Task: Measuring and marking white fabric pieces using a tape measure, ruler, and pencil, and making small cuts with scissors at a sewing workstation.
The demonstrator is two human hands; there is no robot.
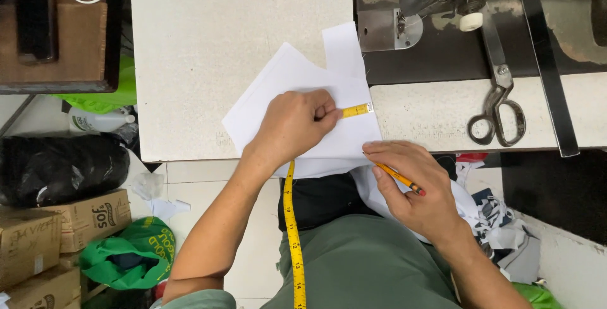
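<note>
Pinning a yellow tape measure flat on white fabric at the desk's near edge: left hand, grip closed on the tape. Tape is limp and thin, and its slack hangs off toward the lap. Right hand pinches a yellow pencil, tip near the fabric's right edge. Fabric looks light, soft and prone to sliding, so hold it flat under the palm. Steel scissors lie far right.
</note>
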